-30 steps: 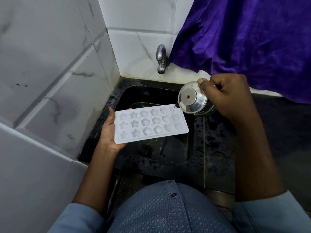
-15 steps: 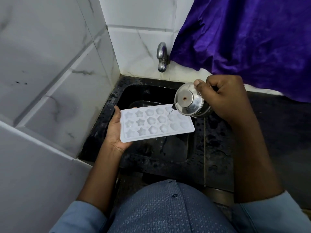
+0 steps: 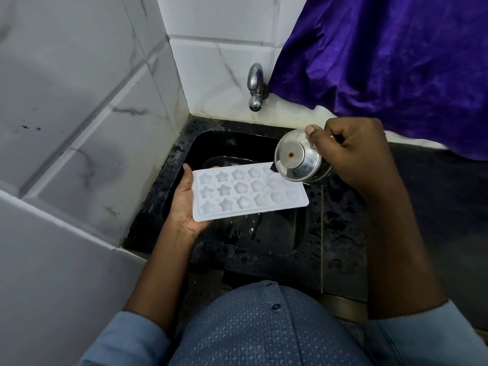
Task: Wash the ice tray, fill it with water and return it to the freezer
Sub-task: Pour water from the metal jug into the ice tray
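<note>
Over the sink (image 3: 169,207): left hand (image 3: 184,204) cups the tray's (image 3: 248,192) short end from below, held level. Right hand (image 3: 353,154) wraps the tilted steel cup (image 3: 298,159), pouring into mid cells. Light wet plastic, likely slippery and flexy once full, so support underneath, both ends.

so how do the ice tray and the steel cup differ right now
The ice tray is flat, white, matte plastic; the steel cup is round, shiny metal. The tray is held roughly level by its end in the left hand; the cup is tipped over in the right hand, its base toward the camera. The cup gives out a thin stream of water; the tray receives it. Both are held above the black sink.
</note>
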